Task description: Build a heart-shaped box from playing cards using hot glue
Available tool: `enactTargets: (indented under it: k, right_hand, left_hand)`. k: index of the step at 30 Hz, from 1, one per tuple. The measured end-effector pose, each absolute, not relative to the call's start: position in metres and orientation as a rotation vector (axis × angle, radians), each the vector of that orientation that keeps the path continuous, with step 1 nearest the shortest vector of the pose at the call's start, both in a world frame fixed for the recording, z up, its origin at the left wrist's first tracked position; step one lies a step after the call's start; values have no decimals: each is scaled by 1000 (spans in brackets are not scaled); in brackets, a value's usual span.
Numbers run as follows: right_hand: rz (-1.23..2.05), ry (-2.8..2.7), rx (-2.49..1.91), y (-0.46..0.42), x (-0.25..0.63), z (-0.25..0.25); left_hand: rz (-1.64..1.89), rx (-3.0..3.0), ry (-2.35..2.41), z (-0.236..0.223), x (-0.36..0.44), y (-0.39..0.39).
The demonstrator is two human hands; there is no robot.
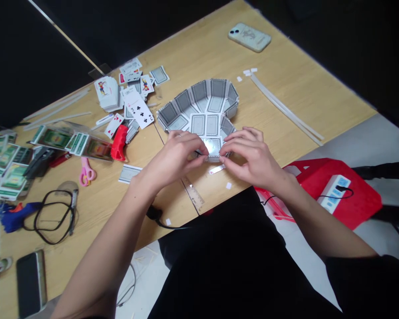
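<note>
A curved tray built from grey-backed playing cards lies on the table, with a flat floor and upright walls. My left hand pinches the near edge of this tray between thumb and fingertips. On the same edge, a little to the right, my right hand is closed with thumb and forefinger together. A card with a shiny glare shows between the two hands. Just below the fingertips lies a narrow cut strip of card. My fingers hide part of the tray's near wall.
Loose playing cards, a red stapler-like tool, pink scissors and a blue glue gun lie left. A clear ruler sits near the front edge. Long white strips and a phone are right; a power strip rests on a red stool.
</note>
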State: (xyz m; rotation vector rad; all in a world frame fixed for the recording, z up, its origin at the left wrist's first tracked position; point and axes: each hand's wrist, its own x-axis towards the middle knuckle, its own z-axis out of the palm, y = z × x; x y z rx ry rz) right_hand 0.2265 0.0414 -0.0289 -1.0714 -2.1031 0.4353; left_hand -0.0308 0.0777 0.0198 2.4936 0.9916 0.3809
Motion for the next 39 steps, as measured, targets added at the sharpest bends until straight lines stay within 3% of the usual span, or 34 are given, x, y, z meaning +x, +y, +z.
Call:
enactTargets:
  k: [39]
  right_hand:
    - [475, -2100, -1091, 38, 224, -25]
  left_hand:
    - [371, 2485, 878, 15, -17, 79]
